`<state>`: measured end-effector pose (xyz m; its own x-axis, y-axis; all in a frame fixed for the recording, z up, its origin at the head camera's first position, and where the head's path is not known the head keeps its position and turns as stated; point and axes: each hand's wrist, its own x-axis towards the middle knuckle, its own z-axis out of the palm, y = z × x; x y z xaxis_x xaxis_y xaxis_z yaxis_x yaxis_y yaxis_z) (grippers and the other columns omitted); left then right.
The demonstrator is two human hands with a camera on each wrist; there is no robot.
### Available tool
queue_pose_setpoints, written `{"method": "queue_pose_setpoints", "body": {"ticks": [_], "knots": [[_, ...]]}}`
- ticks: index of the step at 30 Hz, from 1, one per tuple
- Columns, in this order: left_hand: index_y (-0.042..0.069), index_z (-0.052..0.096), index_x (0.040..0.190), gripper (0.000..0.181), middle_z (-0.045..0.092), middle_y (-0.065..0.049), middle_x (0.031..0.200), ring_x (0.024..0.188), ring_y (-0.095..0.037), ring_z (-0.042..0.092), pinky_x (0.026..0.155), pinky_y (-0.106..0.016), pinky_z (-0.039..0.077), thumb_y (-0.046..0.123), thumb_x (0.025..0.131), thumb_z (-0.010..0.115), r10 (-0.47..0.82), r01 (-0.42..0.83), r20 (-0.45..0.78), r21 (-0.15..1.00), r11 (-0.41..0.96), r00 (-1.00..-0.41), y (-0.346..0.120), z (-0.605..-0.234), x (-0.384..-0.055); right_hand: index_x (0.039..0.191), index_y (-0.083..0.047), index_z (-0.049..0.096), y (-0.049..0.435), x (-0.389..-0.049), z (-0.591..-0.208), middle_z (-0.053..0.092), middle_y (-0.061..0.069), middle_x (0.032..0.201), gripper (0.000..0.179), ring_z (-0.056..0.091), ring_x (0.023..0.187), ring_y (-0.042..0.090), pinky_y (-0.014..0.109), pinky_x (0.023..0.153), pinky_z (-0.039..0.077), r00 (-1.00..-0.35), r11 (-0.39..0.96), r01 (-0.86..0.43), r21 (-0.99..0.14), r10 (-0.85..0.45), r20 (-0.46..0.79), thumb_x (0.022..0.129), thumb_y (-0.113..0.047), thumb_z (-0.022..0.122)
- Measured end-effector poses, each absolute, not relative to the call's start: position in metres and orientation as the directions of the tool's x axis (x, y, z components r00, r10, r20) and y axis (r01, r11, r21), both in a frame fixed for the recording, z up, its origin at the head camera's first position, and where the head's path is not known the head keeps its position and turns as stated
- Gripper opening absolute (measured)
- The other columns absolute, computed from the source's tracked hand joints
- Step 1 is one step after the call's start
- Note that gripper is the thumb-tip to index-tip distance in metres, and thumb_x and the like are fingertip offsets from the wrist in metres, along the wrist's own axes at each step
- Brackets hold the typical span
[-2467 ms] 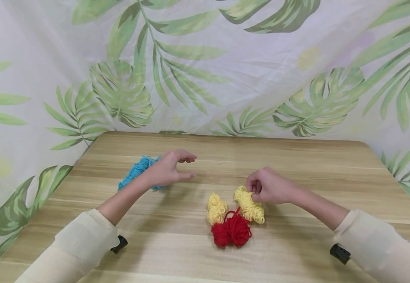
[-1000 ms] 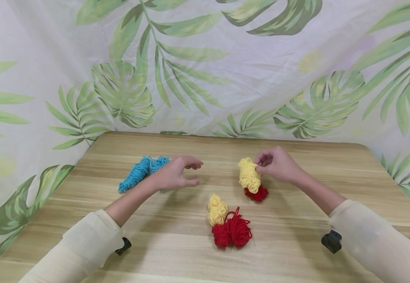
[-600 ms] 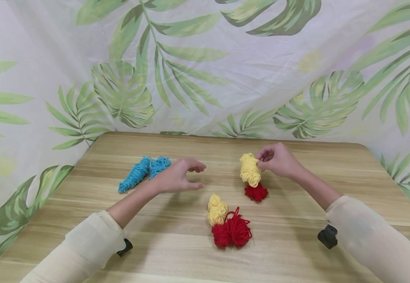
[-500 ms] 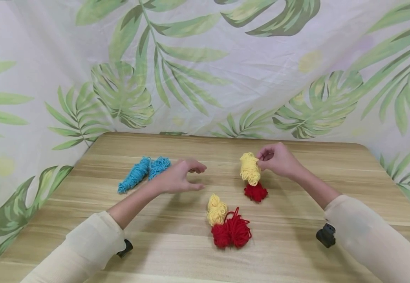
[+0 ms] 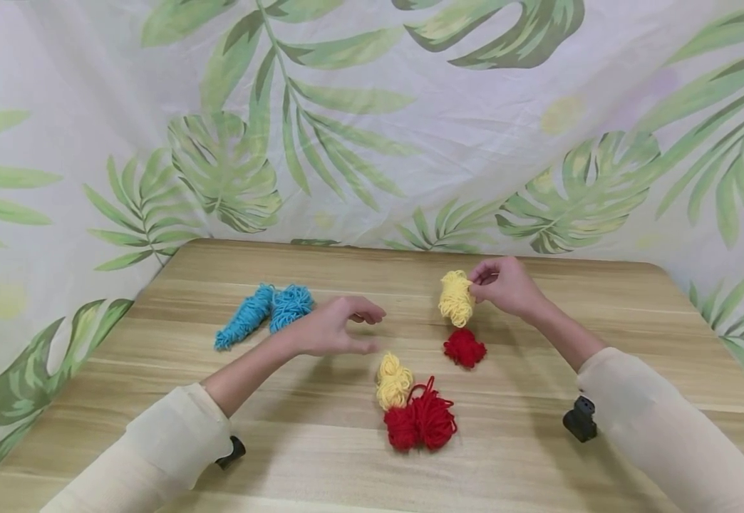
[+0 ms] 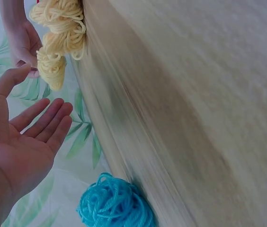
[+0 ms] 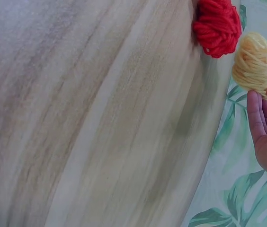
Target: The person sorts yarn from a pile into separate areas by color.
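My right hand pinches a small yellow yarn bundle by its side, thumb against fingers. In the right wrist view that yellow bundle hangs beside a red yarn ball. On the table, the red ball lies just below it in the head view. My left hand hovers over the table with fingers extended and thumb apart, holding nothing. Close to its fingertips lies another yellow yarn bundle, touching a red pair of yarn bundles. Blue yarn bundles lie left of the left hand.
The wood-grain table carries all the yarn. Behind it hangs a leaf-printed cloth. A black device is at the right sleeve and another black device at the left.
My right hand has lifted the yellow bundle and carried it away from me, uncovering the red ball beneath. The left hand has drifted slightly right and nearer, showing more of the blue yarn.
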<state>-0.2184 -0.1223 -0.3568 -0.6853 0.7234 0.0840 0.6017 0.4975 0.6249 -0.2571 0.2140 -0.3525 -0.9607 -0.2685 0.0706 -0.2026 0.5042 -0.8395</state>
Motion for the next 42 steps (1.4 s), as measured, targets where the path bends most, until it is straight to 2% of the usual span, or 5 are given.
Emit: {"method": "queue_pose_setpoints", "body": {"ticks": [6, 14, 19, 33, 42], "knots": [[-0.010, 0.063, 0.130, 0.052, 0.069, -0.022, 0.124, 0.114, -0.032, 0.066, 0.102, -0.043, 0.054, 0.017, 0.090, 0.080, 0.753, 0.611, 0.065, 0.632, 0.477, -0.655, -0.119, -0.359, -0.217, 0.100, 0.014, 0.067, 0.215, -0.265, -0.358, 0.066, 0.017, 0.088, 0.013, 0.065, 0.073, 0.015, 0.037, 0.072, 0.062, -0.966, 0.509, -0.203, -0.836, -0.246, 0.085, 0.088, 0.007, 0.067], [-0.009, 0.063, 0.133, 0.057, 0.069, -0.020, 0.126, 0.117, -0.030, 0.065, 0.105, -0.042, 0.052, 0.021, 0.088, 0.083, 0.792, 0.593, 0.024, 0.678, 0.435, -0.610, -0.113, -0.362, -0.214, 0.099, 0.014, 0.067, 0.213, -0.274, -0.362, 0.066, 0.017, 0.086, 0.012, 0.069, 0.076, 0.029, 0.040, 0.072, 0.063, -0.972, 0.518, -0.196, -0.832, -0.218, 0.093, 0.089, 0.007, 0.067], [-0.007, 0.064, 0.132, 0.058, 0.069, -0.019, 0.127, 0.118, -0.031, 0.065, 0.105, -0.041, 0.052, 0.020, 0.086, 0.086, 0.815, 0.567, -0.007, 0.715, 0.409, -0.579, -0.111, -0.363, -0.213, 0.099, 0.013, 0.067, 0.213, -0.278, -0.363, 0.066, 0.016, 0.087, 0.012, 0.069, 0.076, 0.026, 0.038, 0.072, 0.063, -0.977, 0.524, -0.177, -0.833, -0.198, 0.083, 0.089, 0.007, 0.068], [-0.004, 0.071, 0.123, 0.045, 0.072, -0.014, 0.123, 0.113, -0.016, 0.066, 0.100, -0.033, 0.055, 0.016, 0.086, 0.087, 0.879, 0.594, -0.040, 0.722, 0.355, -0.476, -0.104, -0.365, -0.214, 0.101, 0.013, 0.067, 0.217, -0.289, -0.369, 0.067, 0.016, 0.089, 0.013, 0.068, 0.076, 0.027, 0.035, 0.070, 0.063, -0.987, 0.552, -0.137, -0.822, -0.145, 0.067, 0.091, 0.005, 0.068], [0.000, 0.076, 0.116, 0.031, 0.075, -0.006, 0.114, 0.104, -0.009, 0.065, 0.093, -0.032, 0.058, 0.010, 0.087, 0.085, 0.892, 0.587, -0.052, 0.735, 0.338, -0.448, -0.100, -0.367, -0.218, 0.101, 0.012, 0.067, 0.219, -0.291, -0.370, 0.067, 0.018, 0.090, 0.012, 0.068, 0.074, 0.024, 0.035, 0.069, 0.062, -0.990, 0.561, -0.121, -0.819, -0.133, 0.055, 0.091, 0.004, 0.068]]}}
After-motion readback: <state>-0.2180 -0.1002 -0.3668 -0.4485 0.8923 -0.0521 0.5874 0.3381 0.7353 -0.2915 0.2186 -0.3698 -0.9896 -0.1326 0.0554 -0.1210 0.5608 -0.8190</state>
